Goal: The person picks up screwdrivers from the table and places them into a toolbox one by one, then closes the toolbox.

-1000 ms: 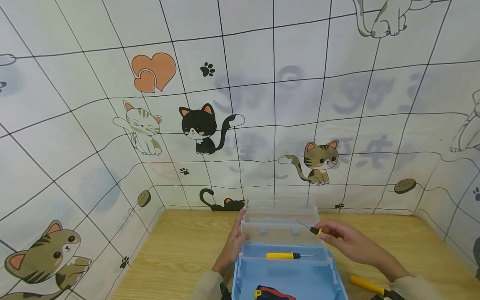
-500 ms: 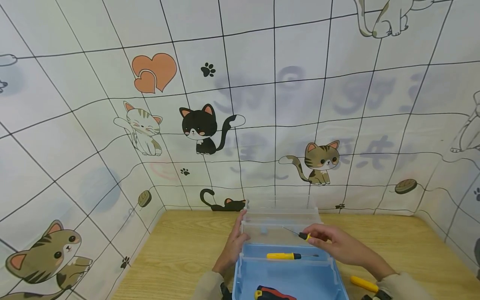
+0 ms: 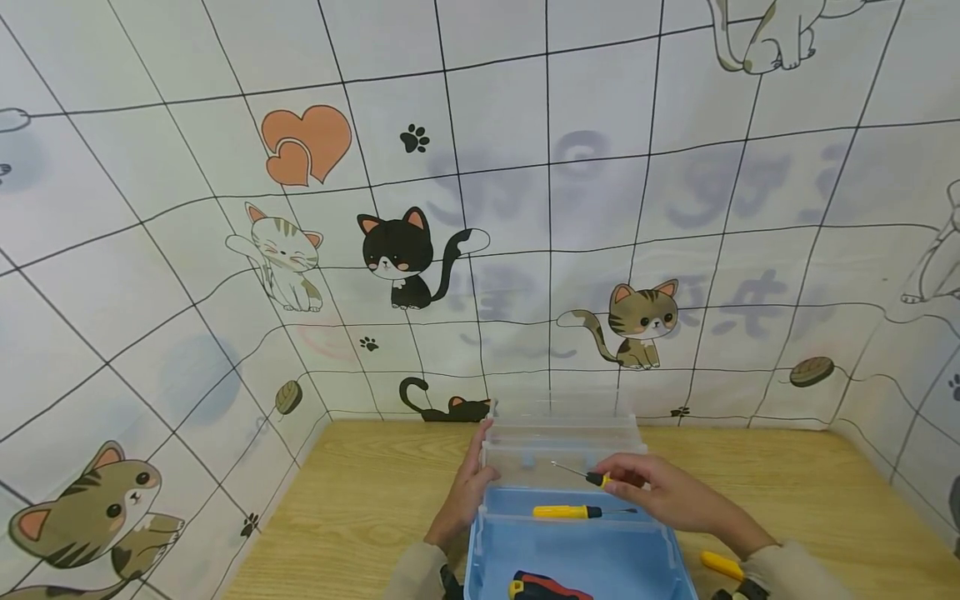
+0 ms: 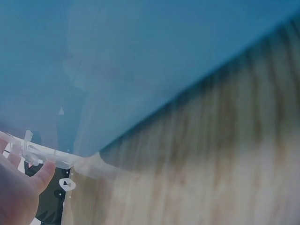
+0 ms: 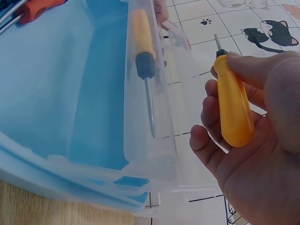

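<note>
My right hand (image 3: 663,493) pinches a yellow-and-black screwdriver (image 5: 234,105) above the toolbox's clear trays. Its thin metal tip points left in the head view. A second yellow-handled screwdriver (image 3: 566,512) lies lengthwise in the front clear tray (image 5: 164,98). Below that opens the light blue toolbox (image 3: 577,542), with a red-and-black handled tool (image 3: 551,587) lying in it. My left hand (image 3: 461,492) holds the left end of the raised clear tiers (image 3: 498,475). In the left wrist view the left thumb (image 4: 44,176) is against the clear rim.
On the wooden table (image 3: 337,500), right of the toolbox, lies a yellow-and-black handled tool (image 3: 722,565), partly behind the right sleeve. A cat-print cloth wall (image 3: 525,208) stands close behind the raised tiers.
My right hand has moved left and slightly down with the screwdriver, from the tiers' right end toward their middle. The left hand has stayed in place.
</note>
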Demonstrator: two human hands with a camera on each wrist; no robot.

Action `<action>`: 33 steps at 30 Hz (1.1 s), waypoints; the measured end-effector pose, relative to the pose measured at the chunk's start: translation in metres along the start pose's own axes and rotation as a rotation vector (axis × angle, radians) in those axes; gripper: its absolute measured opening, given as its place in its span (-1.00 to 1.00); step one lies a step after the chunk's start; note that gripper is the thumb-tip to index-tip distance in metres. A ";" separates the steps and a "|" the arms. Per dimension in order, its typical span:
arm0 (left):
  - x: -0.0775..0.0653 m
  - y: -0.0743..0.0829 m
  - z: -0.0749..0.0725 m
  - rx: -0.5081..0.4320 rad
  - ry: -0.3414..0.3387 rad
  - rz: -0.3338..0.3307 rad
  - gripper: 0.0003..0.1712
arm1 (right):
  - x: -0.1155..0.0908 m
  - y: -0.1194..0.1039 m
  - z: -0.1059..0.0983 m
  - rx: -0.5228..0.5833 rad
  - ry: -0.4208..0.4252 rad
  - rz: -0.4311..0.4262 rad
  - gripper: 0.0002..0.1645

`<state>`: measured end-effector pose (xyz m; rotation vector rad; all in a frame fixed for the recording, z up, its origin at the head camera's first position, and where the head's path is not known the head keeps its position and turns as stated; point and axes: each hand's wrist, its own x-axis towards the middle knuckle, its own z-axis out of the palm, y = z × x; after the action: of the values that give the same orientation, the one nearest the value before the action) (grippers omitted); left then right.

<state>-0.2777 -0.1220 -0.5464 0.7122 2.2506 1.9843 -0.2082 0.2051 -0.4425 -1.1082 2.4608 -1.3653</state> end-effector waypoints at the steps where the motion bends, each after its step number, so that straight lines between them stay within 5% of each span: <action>1: 0.000 0.000 0.000 0.001 0.001 0.000 -0.08 | 0.001 0.000 0.001 -0.001 -0.001 0.000 -0.69; 33: 0.000 0.001 0.000 0.003 0.003 -0.005 -0.09 | 0.022 0.014 0.016 -0.030 -0.102 0.109 -0.66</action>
<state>-0.2779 -0.1216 -0.5456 0.7038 2.2555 1.9820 -0.2255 0.1845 -0.4575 -1.0064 2.4377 -1.2148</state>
